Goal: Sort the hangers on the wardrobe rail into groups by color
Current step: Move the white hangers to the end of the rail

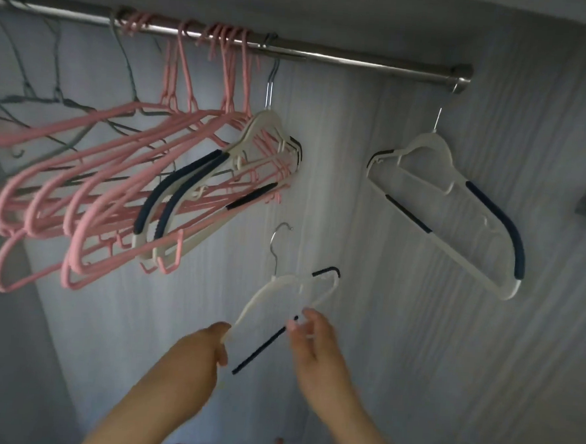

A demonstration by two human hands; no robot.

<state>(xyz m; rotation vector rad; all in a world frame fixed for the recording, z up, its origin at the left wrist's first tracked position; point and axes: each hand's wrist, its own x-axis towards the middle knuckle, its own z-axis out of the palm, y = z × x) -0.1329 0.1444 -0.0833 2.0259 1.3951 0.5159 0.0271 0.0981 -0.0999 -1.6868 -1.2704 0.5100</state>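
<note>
1. We see both bare forearms reaching up from the bottom edge toward the wardrobe rail (329,57).
2. The left hand (208,347) is turned knuckles-up, its fingers curled round the lower shoulder end of a white hanger (270,289).
3. The right hand (315,346) is raised higher, palm toward the back panel. Its thumb and fingertips (295,323) pinch the hanger's thin bottom bar just above the navy strip, and the other fingers are loosely spread.
4. The white hanger hangs tilted between the two hands, well below the rail. Its metal hook is free in the air and touches nothing.
5. It sits under the bare stretch of rail between the pink hangers (116,176) and a lone hanger (450,214) near the rail's right end.
6. A pale pair (256,133) with navy grips hangs on the rail just beside the pink ones, on their right.
7. Grey wire hangers (54,70) crowd the rail's left end.
</note>
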